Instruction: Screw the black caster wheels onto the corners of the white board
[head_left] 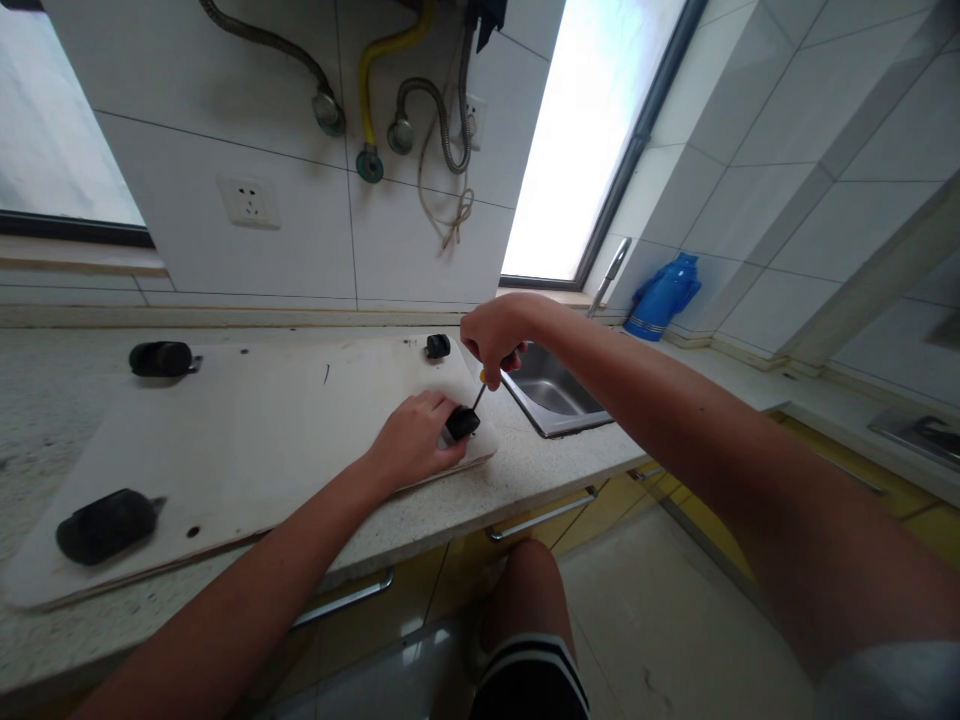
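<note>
A white board (285, 430) lies on the countertop with black caster wheels near its corners. At its near right corner, my left hand (416, 440) grips one black caster (462, 422). My right hand (495, 340) is closed round the handle of a screwdriver (481, 392), above and right of that caster. Its thin shaft slants down, with the tip at the caster's right side; the exact contact is too small to make out. Other casters sit at the far right corner (437, 346), the far left (161, 358) and the near left (106, 525).
A steel sink (551, 385) with a tap (609, 275) is set in the counter to the right. Behind it stands a blue thermos jug (664, 295). Hoses and a yellow pipe (367, 90) hang on the tiled wall. Drawers with metal handles (541, 515) are below.
</note>
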